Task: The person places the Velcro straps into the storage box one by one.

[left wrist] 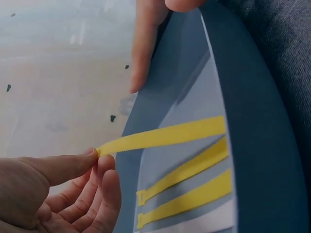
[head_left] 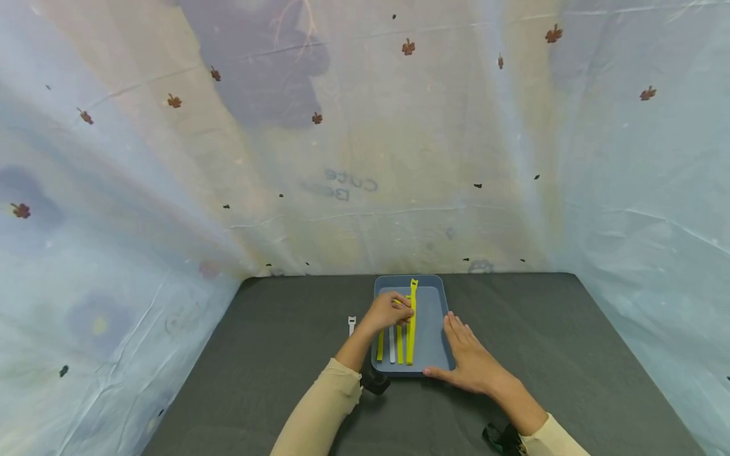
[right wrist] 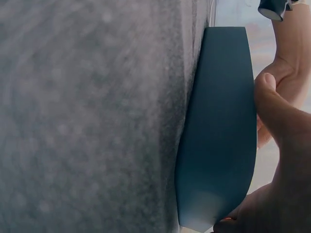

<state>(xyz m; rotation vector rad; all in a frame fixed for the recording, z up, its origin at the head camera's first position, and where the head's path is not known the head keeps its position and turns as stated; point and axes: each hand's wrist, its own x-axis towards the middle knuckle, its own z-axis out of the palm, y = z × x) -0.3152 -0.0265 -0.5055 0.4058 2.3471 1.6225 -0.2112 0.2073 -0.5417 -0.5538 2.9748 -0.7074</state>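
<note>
My left hand [head_left: 390, 313] reaches over a blue-grey tray [head_left: 431, 323]. Between thumb and fingertips it pinches a yellow hook-and-loop cable tie [left wrist: 170, 136], whose slotted head points to the tray's far side in the head view. Other yellow ties [left wrist: 189, 172] and pale grey-white ones [head_left: 392, 348] lie side by side in the tray's left half, partly hidden by the hand. My right hand [head_left: 470, 364] rests against the tray's right near corner, fingers extended along the side wall and thumb at the near rim.
A white cable tie [head_left: 352, 323] lies on the dark grey cloth-covered table [head_left: 296, 342] left of the tray, partly covered by my left forearm. Patterned sheeting [head_left: 365, 152] hangs behind the table and at both sides.
</note>
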